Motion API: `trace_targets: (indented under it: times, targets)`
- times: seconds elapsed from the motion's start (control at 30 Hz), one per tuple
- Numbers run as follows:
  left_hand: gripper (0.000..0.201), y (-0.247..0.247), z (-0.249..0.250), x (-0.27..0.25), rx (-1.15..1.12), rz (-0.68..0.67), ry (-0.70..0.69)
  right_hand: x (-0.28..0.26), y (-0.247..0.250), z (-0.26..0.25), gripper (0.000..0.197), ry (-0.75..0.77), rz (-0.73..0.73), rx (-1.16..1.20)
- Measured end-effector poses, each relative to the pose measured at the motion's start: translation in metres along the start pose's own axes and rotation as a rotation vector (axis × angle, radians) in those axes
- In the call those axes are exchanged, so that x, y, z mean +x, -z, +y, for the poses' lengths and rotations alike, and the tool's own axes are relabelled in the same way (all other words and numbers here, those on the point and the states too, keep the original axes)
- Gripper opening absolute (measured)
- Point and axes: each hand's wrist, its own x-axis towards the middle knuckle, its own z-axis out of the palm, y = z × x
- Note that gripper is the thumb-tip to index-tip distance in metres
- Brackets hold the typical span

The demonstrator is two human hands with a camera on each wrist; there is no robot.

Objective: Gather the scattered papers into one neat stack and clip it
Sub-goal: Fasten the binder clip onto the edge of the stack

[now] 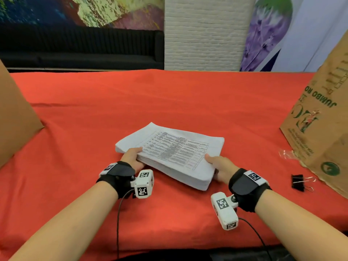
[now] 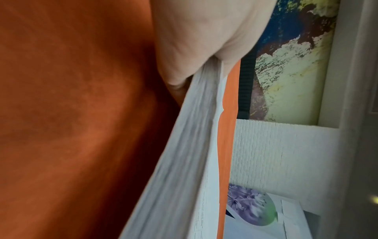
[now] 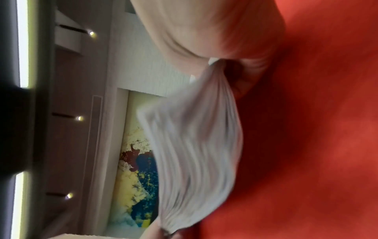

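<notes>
Thick paper stack (image 1: 169,155) lies on the red cloth (image 1: 169,95), well left of the binder clip (image 1: 299,182). Looks heavy, floppy, with sheets liable to slide; best held at opposite edges. Left hand (image 1: 131,157) and right hand (image 1: 219,167) both grip it, thumbs on top, fingers underneath, wrists low.
</notes>
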Motion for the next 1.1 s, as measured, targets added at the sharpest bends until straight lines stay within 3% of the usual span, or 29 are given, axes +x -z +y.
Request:
trace_targets:
  times: [0.13,0.2,0.27,0.33,0.37,0.43,0.53,0.6,0.73,0.8,0.93,1.0,1.1]
  targets:
    - [0.041,0.000,0.001,0.006,0.035,0.029,-0.041,-0.012,0.025,-0.014,0.028,-0.041,-0.074,-0.316]
    - [0.042,0.002,0.002,0.010,0.049,0.035,-0.081,-0.009,0.051,-0.029,0.028,0.026,-0.017,-0.481]
    - [0.043,0.003,0.002,0.012,0.068,0.032,-0.109,-0.005,0.088,-0.053,0.033,0.199,0.221,-0.680]
    - [0.043,0.004,0.002,0.013,0.104,0.015,-0.134,-0.005,0.131,-0.076,0.042,0.301,0.536,-1.037]
    - [0.043,0.004,0.001,0.013,0.133,0.011,-0.147,-0.005,0.151,-0.083,0.045,0.273,0.642,-1.156]
    - [0.042,0.003,-0.001,0.015,0.220,0.013,-0.165,-0.008,0.181,-0.088,0.044,0.110,0.709,-1.314]
    - [0.040,0.003,-0.006,0.017,0.381,-0.028,-0.158,-0.008,0.198,-0.079,0.034,-0.079,0.599,-1.523]
    - [0.040,0.006,-0.009,0.017,0.468,-0.075,-0.130,-0.006,0.197,-0.074,0.032,-0.104,0.578,-1.574]
    - [0.038,0.013,-0.013,0.016,0.591,-0.201,-0.057,0.002,0.178,-0.074,0.024,0.029,0.595,-1.458]
    - [0.036,0.014,-0.013,0.017,0.640,-0.234,-0.036,0.000,0.153,-0.080,0.010,0.195,0.519,-1.371]
    - [0.033,0.017,-0.012,0.020,0.660,-0.255,0.000,-0.015,0.074,-0.098,0.006,0.624,0.269,-0.743]
    - [0.027,0.017,-0.010,0.020,0.654,-0.259,0.034,-0.018,0.028,-0.097,0.003,0.634,0.043,-0.356]
    - [0.028,0.017,-0.008,0.019,0.661,-0.248,0.050,-0.002,-0.032,-0.077,0.010,0.439,-0.211,0.095]
